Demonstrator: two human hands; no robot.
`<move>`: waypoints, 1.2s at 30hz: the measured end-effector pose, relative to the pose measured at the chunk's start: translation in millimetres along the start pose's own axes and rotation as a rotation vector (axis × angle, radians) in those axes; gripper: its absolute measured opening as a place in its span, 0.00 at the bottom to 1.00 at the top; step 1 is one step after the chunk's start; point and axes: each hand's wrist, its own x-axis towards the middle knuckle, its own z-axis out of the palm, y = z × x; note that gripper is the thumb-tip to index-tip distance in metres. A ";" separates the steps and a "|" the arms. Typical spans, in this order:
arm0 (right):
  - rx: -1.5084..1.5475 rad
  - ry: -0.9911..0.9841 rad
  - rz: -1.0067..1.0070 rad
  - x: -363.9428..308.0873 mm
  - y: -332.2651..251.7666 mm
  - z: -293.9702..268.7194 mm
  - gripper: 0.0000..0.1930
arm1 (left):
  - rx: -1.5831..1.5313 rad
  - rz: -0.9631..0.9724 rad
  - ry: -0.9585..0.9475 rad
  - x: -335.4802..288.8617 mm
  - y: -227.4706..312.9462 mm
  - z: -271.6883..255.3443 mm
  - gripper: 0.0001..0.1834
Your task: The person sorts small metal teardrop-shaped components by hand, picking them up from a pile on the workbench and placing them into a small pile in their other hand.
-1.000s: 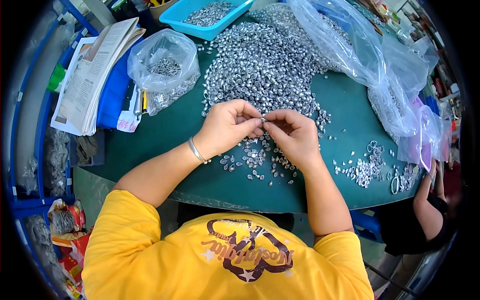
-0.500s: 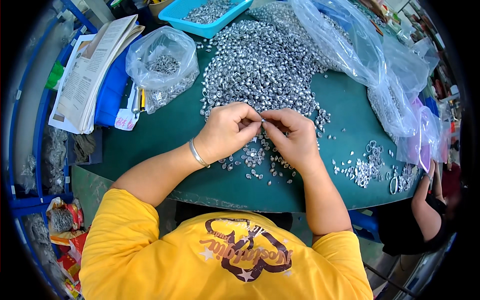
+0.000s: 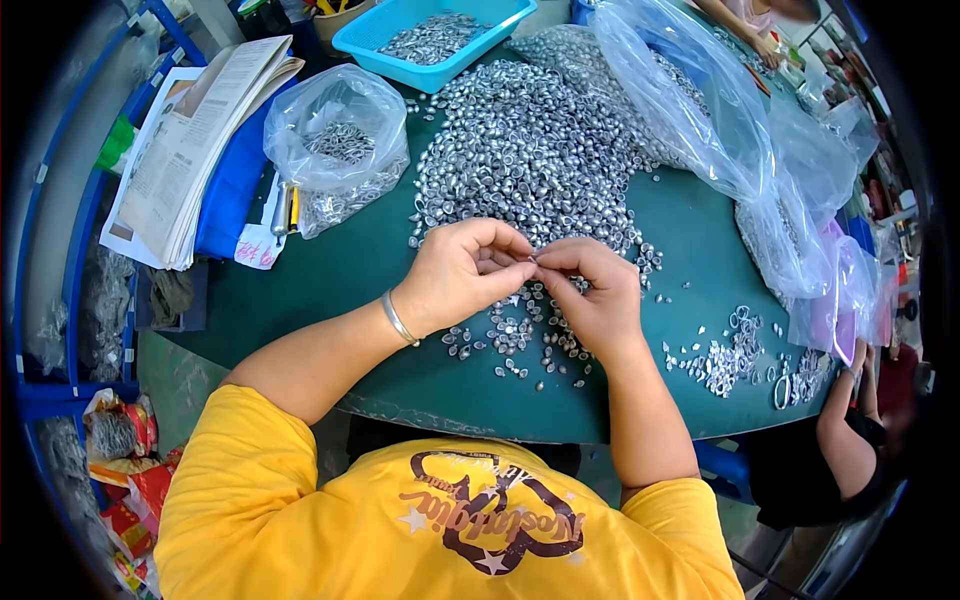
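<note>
Both hands meet at the near edge of a large heap of small silver metal pieces [image 3: 530, 150], many of them cup- or teardrop-shaped. My left hand [image 3: 462, 272], a silver bangle at its wrist, has thumb and forefinger pinched together. Against its fingertips, my right hand [image 3: 600, 300] pinches too. Between them shows a tiny silver metal piece [image 3: 533, 260], mostly covered by the fingers; its exact shape cannot be made out. Below the hands lie smaller scattered groups of similar pieces [image 3: 511, 335] on the green tabletop [image 3: 310, 320].
A clear plastic bag [image 3: 335, 150] of metal parts stands left, beside papers [image 3: 185, 150] and a blue bin [image 3: 228, 205]. Behind is a light-blue basket [image 3: 430, 70]. Large clear bags [image 3: 690, 100] and a sorted cluster [image 3: 730, 350] lie right. Other people's arms [image 3: 845, 430] show at the right.
The view has shifted slightly, so the table sits lower in the picture. My fingertips stay together, with the left thumb now straighter across toward the right fingers. Another person has come into view at top right.
</note>
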 end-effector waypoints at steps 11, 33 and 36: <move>-0.057 0.009 -0.044 0.8 -0.2 1.0 0.04 | 0.970 0.759 0.875 20.5 33.5 -95.3 0.05; -0.293 -0.145 -0.157 0.3 5.9 0.7 0.05 | 0.826 0.368 -0.195 6.1 6.6 -38.7 0.04; -0.187 -0.120 -0.146 2.1 4.8 1.1 0.07 | -0.003 -0.159 -0.079 8.3 7.5 -29.4 0.06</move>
